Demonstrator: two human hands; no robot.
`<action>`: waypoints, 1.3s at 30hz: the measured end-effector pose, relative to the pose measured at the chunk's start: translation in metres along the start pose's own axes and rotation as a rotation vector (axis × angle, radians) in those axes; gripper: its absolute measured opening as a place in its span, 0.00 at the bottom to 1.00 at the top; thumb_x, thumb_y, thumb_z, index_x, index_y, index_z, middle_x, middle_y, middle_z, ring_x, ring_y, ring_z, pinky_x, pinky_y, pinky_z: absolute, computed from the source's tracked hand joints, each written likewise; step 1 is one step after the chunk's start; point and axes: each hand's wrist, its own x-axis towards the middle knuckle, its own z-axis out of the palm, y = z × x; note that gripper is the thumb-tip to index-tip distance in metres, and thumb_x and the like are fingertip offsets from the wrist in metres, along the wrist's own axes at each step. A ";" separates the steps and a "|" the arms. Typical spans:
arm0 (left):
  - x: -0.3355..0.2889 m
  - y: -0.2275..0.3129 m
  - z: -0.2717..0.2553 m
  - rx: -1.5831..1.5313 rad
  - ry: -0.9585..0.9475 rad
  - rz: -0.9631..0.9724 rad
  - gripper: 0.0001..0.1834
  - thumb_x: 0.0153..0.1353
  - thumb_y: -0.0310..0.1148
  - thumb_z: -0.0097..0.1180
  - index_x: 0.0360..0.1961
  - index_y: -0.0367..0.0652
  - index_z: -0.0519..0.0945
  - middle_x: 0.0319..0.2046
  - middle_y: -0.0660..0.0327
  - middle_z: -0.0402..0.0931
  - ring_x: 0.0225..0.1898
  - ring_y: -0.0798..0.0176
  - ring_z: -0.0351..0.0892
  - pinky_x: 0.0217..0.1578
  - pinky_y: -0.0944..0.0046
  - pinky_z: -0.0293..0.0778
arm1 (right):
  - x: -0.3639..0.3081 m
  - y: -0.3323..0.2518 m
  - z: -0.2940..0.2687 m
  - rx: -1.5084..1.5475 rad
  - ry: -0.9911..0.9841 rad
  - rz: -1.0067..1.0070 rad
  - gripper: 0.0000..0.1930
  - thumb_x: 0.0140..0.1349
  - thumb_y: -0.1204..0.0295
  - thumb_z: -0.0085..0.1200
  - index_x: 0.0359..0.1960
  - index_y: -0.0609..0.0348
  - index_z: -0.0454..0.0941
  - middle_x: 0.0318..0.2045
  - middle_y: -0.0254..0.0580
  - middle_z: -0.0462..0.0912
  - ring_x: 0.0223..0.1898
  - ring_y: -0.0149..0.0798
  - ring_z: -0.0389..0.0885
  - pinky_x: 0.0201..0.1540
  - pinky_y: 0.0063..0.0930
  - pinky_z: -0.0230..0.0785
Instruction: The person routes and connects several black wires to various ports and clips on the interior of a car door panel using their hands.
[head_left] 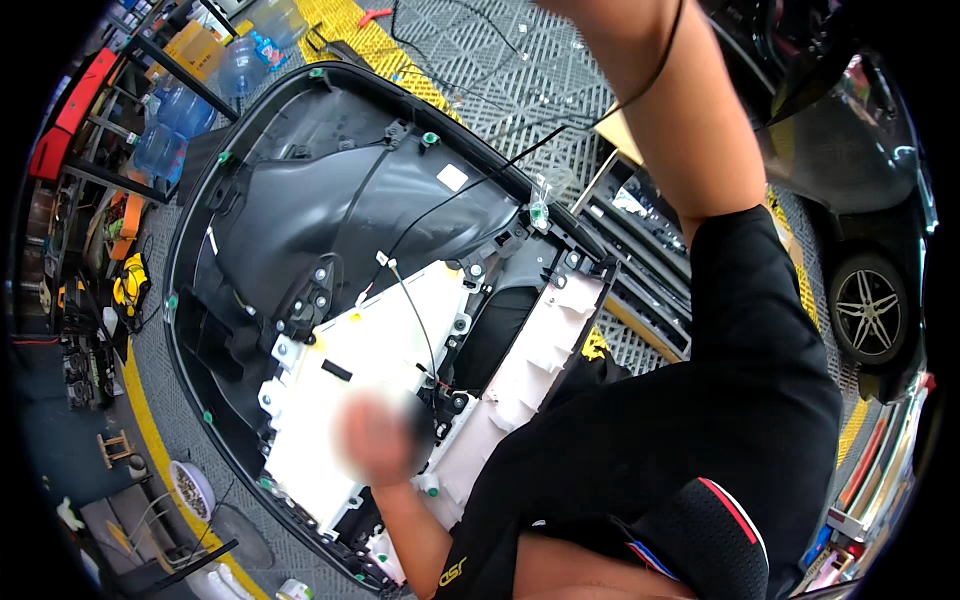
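A large black car trim panel [330, 200] lies back side up before me, with green clips [430, 139] around its rim. A white sheet-like part [340, 400] covers its near middle. Over that sheet is my left hand [378, 436], badly blurred, so its fingers do not show; a dark blurred patch sits at its right side. My right arm [680, 110] stretches up past the top edge, and its hand is out of the picture. A thin black cable [490, 172] runs from the panel up across that forearm. A short wire with a white connector [388, 262] crosses the white sheet.
Shelving with a red box [70, 115] and large blue water bottles [185, 110] stands at the left. A bowl of small parts [192, 490] sits below. At right is a dark car with a spoked wheel [867, 308]. Grey grid flooring with yellow strips surrounds the panel.
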 end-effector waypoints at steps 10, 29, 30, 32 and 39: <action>0.042 0.028 -0.069 -1.882 0.476 -0.794 0.29 0.83 0.42 0.47 0.78 0.40 0.61 0.70 0.53 0.71 0.68 0.52 0.75 0.68 0.48 0.73 | -0.150 -0.078 0.256 -0.234 -0.458 -0.227 0.15 0.57 0.63 0.62 0.46 0.49 0.82 0.36 0.25 0.79 0.40 0.35 0.80 0.30 0.30 0.76; 0.019 -0.018 -0.075 -2.023 0.543 -0.976 0.26 0.82 0.49 0.52 0.70 0.44 0.70 0.49 0.63 0.73 0.43 0.66 0.73 0.46 0.65 0.75 | -0.288 0.003 0.044 -0.724 -0.627 0.938 0.12 0.69 0.62 0.64 0.50 0.49 0.89 0.46 0.41 0.88 0.53 0.49 0.86 0.54 0.43 0.80; 0.020 -0.018 -0.079 -2.062 0.540 -0.998 0.26 0.82 0.49 0.52 0.70 0.43 0.70 0.49 0.62 0.73 0.43 0.65 0.73 0.46 0.65 0.75 | -0.288 0.010 0.045 -0.723 -0.672 0.944 0.12 0.70 0.62 0.63 0.50 0.48 0.89 0.47 0.41 0.88 0.54 0.49 0.85 0.56 0.44 0.79; 0.019 -0.022 -0.084 -2.154 0.426 -0.929 0.30 0.80 0.44 0.54 0.76 0.43 0.64 0.53 0.59 0.73 0.51 0.61 0.75 0.55 0.55 0.81 | -0.288 0.023 0.042 -0.728 -0.765 0.886 0.10 0.71 0.61 0.62 0.49 0.46 0.89 0.49 0.41 0.87 0.55 0.51 0.83 0.58 0.44 0.78; 0.020 -0.015 -0.094 -1.900 0.299 -0.970 0.42 0.67 0.23 0.59 0.81 0.44 0.59 0.60 0.55 0.74 0.69 0.48 0.76 0.63 0.44 0.80 | -0.256 0.019 0.039 -0.453 -0.440 1.138 0.14 0.82 0.62 0.48 0.52 0.59 0.81 0.43 0.49 0.87 0.48 0.46 0.86 0.54 0.40 0.75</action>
